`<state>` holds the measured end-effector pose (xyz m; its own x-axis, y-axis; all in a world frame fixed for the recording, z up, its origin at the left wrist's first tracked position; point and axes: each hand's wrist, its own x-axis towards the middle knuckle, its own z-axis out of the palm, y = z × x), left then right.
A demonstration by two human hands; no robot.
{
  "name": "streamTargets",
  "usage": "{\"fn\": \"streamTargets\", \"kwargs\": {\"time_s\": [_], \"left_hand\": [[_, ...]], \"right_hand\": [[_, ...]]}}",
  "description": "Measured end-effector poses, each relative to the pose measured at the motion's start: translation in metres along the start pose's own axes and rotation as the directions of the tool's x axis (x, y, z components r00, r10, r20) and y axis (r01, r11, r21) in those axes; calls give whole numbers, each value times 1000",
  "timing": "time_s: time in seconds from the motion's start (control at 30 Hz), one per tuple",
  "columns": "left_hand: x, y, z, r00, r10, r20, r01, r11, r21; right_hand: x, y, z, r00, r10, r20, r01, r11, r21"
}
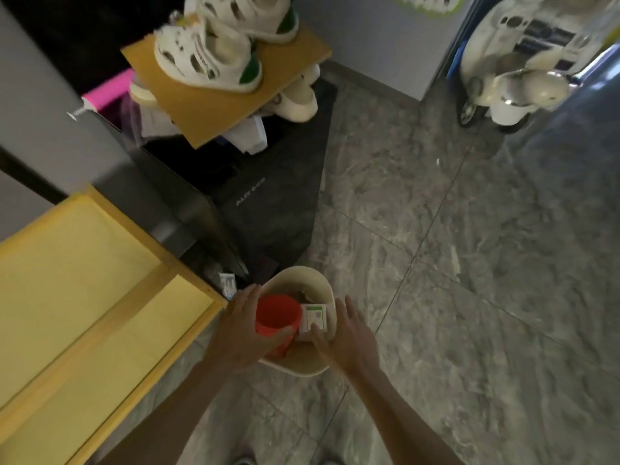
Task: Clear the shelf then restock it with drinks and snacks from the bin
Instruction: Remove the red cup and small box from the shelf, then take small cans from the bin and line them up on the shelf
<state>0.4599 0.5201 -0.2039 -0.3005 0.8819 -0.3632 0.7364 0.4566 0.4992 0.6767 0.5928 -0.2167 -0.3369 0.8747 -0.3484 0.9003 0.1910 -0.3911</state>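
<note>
Both hands (248, 330) over half-hidden bin (322, 283)

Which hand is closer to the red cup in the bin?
Left. The left hand wraps the red cup, thumb across its front. The right hand is on the cup's far side, fingertips on the white-and-green box beside it.

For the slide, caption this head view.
Left hand grips red cup, right hand touches white box in bin.
</note>
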Motion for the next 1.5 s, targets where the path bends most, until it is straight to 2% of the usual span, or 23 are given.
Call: {"fn": "streamTargets", "kwargs": {"time_s": [0.17, 0.33, 0.5, 0.77, 0.9, 1.03, 1.17, 1.23, 1.37, 1.5], "left_hand": [[-20, 56, -104, 994, 104, -32, -99, 987, 129], [-49, 133, -234, 976, 187, -113, -167, 972, 166], [-96, 221, -368, 909, 345, -231, -284, 923, 261], [-175, 315, -539, 814, 429, -392, -327, 896, 300], [-216, 322, -588, 802, 417, -427, -278, 894, 350], [-252, 301, -614, 788, 369, -493, -196, 909, 367], [-293, 263, -626, 766, 258, -588, -61, 941, 333], [-318, 241, -628, 752, 189, -632, 10, 954, 299], [-387, 194, -619, 661, -15, -750, 217, 961, 172], [-473, 154, -591, 538, -227, -812, 420, 907, 25]], "right_hand": [[-14, -29, -123, 999, 38, -16, -39, 997, -69], [-44, -83, -279, 993, -36, -113, 24, 994, -108], [-93, -141, -428, 948, -153, -278, 119, 984, -134], [-168, -227, -601, 875, -283, -392, 230, 957, -178], [-186, -269, -638, 816, -374, -441, 324, 928, -185], [-191, -315, -644, 762, -478, -437, 438, 878, -194], [-189, -365, -628, 648, -639, -416, 631, 755, -177], [-186, -391, -616, 620, -697, -360, 693, 701, -165], [-203, -448, -583, 578, -790, -205, 768, 611, -190], [-249, -495, -538, 438, -895, -88, 873, 447, -195]]}}
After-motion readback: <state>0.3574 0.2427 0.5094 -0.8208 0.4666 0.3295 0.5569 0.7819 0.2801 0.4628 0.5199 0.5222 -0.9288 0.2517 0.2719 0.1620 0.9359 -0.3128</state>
